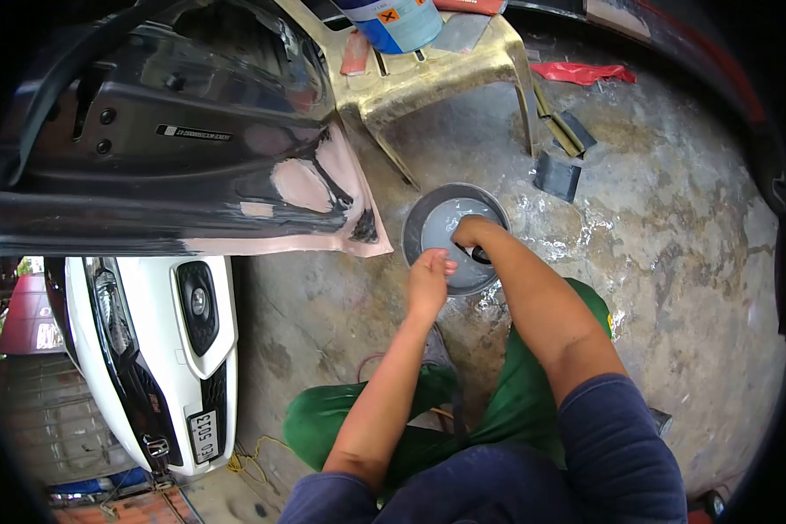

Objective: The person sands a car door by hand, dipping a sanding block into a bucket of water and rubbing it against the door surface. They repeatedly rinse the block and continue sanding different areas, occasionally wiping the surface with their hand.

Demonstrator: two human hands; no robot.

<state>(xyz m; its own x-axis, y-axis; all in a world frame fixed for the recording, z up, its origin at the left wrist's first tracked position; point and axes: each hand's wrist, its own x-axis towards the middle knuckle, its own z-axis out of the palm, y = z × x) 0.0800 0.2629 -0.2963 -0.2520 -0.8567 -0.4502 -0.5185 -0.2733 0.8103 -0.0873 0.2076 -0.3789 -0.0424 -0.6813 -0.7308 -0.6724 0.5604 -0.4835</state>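
Bare skin meets cloudy grey water here: the right hand (475, 232) reaches down into a round, smooth-walled bucket (414, 229), wrist bent, knuckles uppermost, the forearm slanting in from the right. Its fingertips are hidden, so I can't tell whether they grip anything; a small dark shape (479, 255) just below the wrist is unclear too. The left hand (427, 281) hangs over the bucket's near rim, forearm rising steeply, fingers loosely curled towards the right one with nothing visible in them. The milky water (438, 220) lies around and beyond the right hand, inside the bucket.

Under both hands spreads rough, stained concrete (690, 253), wet and shiny to the right hand's right. Nearer the body than the hands, green trousers (520, 393) bend at the knees. Left of the left hand juts a glossy dark panel (183, 166) with matte, pinkish patches (301, 185). Beyond the right hand stands a scuffed, gold-coloured chair (463, 94); to its right lie a flat dark square (557, 176) and crumpled red sheeting (585, 73).
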